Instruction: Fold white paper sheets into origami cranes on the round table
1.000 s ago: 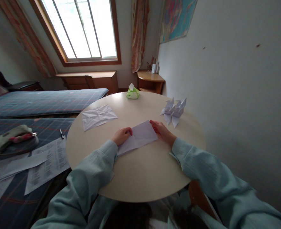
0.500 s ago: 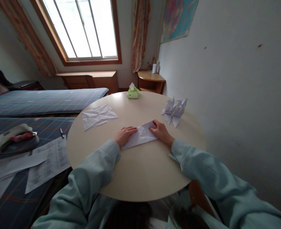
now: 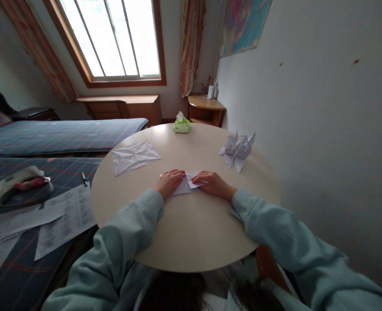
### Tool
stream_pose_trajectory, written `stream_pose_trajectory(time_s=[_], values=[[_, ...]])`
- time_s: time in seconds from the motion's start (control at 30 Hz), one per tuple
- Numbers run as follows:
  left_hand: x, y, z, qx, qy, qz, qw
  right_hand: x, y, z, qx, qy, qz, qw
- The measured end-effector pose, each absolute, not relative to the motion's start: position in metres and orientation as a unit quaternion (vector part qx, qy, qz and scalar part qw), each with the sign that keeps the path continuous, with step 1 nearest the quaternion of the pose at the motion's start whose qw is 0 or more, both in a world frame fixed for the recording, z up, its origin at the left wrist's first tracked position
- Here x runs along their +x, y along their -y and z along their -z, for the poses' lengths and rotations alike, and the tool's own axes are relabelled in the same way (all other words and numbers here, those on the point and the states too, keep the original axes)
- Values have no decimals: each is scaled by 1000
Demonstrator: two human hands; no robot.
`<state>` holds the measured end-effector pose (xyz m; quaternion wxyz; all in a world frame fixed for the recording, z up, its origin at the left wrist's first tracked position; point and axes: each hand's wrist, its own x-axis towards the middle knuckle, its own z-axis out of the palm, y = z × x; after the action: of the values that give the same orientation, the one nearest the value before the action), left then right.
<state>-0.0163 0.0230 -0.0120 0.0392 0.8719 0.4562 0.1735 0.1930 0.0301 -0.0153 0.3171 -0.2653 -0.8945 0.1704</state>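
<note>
A folded sheet of white paper [image 3: 180, 188] lies on the round table in front of me, partly hidden beneath both hands. My left hand [image 3: 170, 182] rests over its left part, fingers together and bent, holding it against the tabletop. On the other side, my right hand [image 3: 214, 183] has its fingers closed on a corner of the paper that is folded over toward the middle. The two hands are close together, with the paper's crease visible between them.
Beyond my left hand lies a creased white sheet [image 3: 135, 156]. Folded paper shapes [image 3: 238, 151] stand at the right, and a green tissue pack [image 3: 181, 123] sits at the far edge of the cream round table [image 3: 191, 233]. Printed papers [image 3: 68, 218] and a pen [image 3: 84, 179] lie on the bed.
My right hand has moved left and brought the paper's right end over toward the middle. My left hand stays at nearly the same place, its fingers more bent.
</note>
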Motion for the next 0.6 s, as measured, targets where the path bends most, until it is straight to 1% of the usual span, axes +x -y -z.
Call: stream_pose_trajectory(time_s=[0.17, 0.3, 0.47, 0.6], values=[[-14, -23, 14, 856, -482, -182, 35, 194, -27, 6, -241, 905, -189, 296], [-13, -25, 16, 881, -441, -166, 44, 193, -29, 5, -263, 899, -211, 280], [-16, -27, 16, 881, -447, -141, 59, 192, -37, 15, -281, 904, -162, 280], [-17, -25, 13, 868, -474, -135, 61, 193, -41, 19, -288, 904, -153, 276]])
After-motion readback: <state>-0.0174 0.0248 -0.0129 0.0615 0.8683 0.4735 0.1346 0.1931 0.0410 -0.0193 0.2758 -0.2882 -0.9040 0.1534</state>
